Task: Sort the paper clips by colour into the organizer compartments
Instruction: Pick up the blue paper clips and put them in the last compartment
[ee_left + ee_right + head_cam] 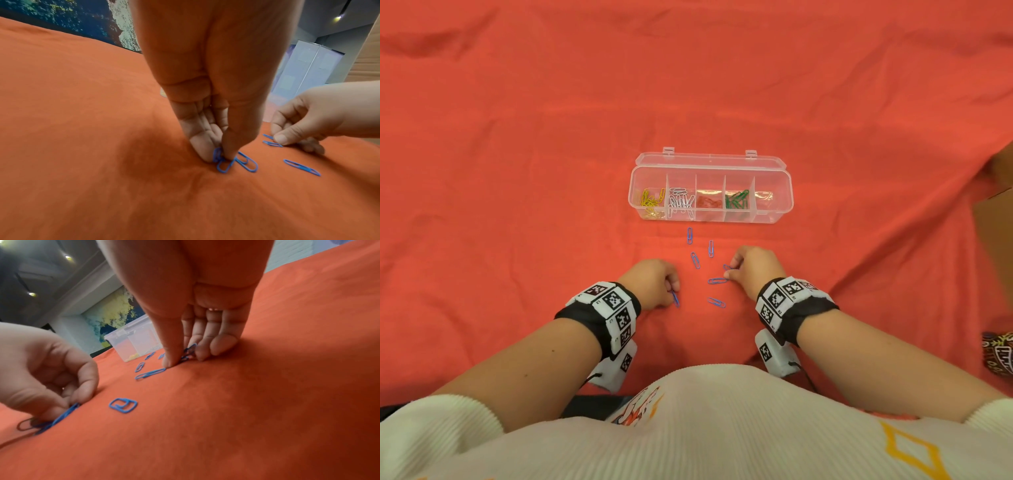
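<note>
I am on the last colour. The yellow, white, red and green clips already lie in their own compartments of the clear organizer (710,192), and its right-end compartment (770,202) looks empty, so I judge the blue ones belong there. The blue paper clips (695,259) are loose on the red cloth (517,171) between me and the box, well short of it.

My left hand (654,282) is down on the cloth, thumb and forefinger pinching a blue clip (223,165) with another tucked behind the fingers (202,146). My right hand (755,269) is curled too, its thumb and fingers nipping a clip (190,350) while the thumb tip touches the end of a second one (717,281) lying flat.

Next I need to lift what I hold cleanly off the soft cloth, gather the rest, and carry them over the front wall into that end compartment without spilling into the green.

How many clips each hand holds I cannot tell; my fingers cover them. The red clips barely show against the cloth through the clear plastic.
</note>
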